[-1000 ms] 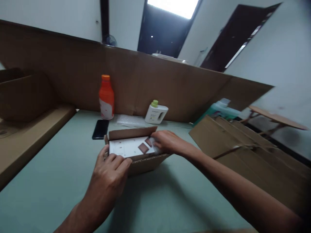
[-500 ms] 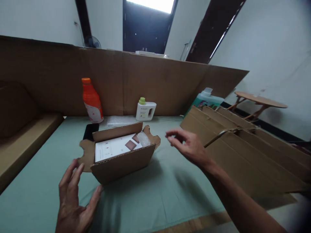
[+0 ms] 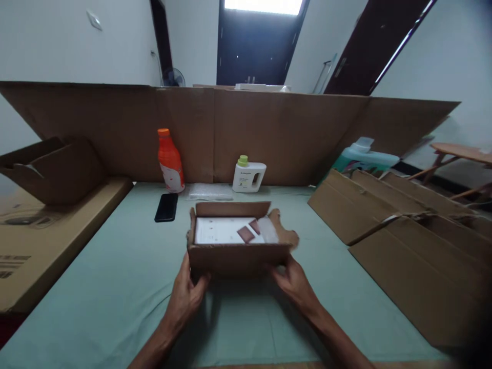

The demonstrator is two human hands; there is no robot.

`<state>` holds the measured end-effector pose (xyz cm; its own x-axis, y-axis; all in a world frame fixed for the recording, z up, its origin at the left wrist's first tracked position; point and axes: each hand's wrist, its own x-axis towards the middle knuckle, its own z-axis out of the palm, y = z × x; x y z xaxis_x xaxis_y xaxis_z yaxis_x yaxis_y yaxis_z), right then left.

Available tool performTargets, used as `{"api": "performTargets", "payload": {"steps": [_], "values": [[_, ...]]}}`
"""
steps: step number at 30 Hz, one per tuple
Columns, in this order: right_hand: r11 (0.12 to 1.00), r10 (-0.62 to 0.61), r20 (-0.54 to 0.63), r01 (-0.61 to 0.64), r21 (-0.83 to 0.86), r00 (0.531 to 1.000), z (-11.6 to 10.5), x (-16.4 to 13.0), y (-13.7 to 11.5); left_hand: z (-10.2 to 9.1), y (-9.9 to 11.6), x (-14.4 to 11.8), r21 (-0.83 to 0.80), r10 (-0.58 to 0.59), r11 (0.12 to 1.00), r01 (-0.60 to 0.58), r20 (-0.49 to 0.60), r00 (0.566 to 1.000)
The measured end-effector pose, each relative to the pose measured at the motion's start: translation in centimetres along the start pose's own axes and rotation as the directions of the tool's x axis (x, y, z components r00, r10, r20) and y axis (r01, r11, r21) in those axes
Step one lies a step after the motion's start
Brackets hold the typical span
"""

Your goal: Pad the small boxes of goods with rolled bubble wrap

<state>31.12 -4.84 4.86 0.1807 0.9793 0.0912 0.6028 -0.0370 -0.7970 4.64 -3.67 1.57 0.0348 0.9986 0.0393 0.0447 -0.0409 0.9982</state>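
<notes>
A small open cardboard box (image 3: pixel 238 259) sits in the middle of a green-covered table (image 3: pixel 115 287). Inside lies a white carton (image 3: pixel 223 230) with brown squares printed on it, and some clear plastic wrap beside it. My left hand (image 3: pixel 188 294) grips the box's near left corner. At the near right corner my right hand (image 3: pixel 294 282) holds the box too. The box flaps stand open at the back and on the right side.
An orange bottle (image 3: pixel 170 161), a white bottle with a green cap (image 3: pixel 249 176), a black phone (image 3: pixel 166 207) and a plastic bag (image 3: pixel 209 191) lie behind the box. Flattened cardboard (image 3: pixel 403 241) is stacked at right, more boxes (image 3: pixel 46 205) at left. A cardboard wall (image 3: pixel 269 133) stands behind.
Both hands left the box half a second ago, then came back and gripped its near corners. The box now faces me squarely; the camera view shifted.
</notes>
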Motion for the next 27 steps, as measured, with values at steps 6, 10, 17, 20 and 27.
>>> {"api": "performTargets", "payload": {"steps": [6,10,17,20,27], "values": [[0.971,-0.199,0.002,0.197,0.135,0.98,4.1,-2.8,-1.3,-4.8,-1.7,-3.0,0.059,-0.079,0.994,0.093,-0.211,0.974],[0.947,-0.262,0.005,0.256,0.192,0.965,6.0,-0.3,-2.8,-6.9,-1.7,-0.9,0.141,-0.018,0.989,0.049,-0.215,0.976],[0.982,-0.183,-0.222,0.19,0.01,0.958,-0.1,0.0,2.0,-1.7,-1.3,5.8,0.591,0.141,0.784,-0.191,0.131,0.981],[0.992,-0.121,-0.373,0.121,-0.023,0.92,-3.5,0.0,5.7,5.0,0.3,10.4,0.569,0.173,0.762,-0.309,0.28,0.944],[1.0,0.0,-0.612,0.017,0.022,0.79,-9.6,1.7,13.0,23.7,1.1,18.6,0.272,0.167,0.904,-0.329,0.482,0.86]]}}
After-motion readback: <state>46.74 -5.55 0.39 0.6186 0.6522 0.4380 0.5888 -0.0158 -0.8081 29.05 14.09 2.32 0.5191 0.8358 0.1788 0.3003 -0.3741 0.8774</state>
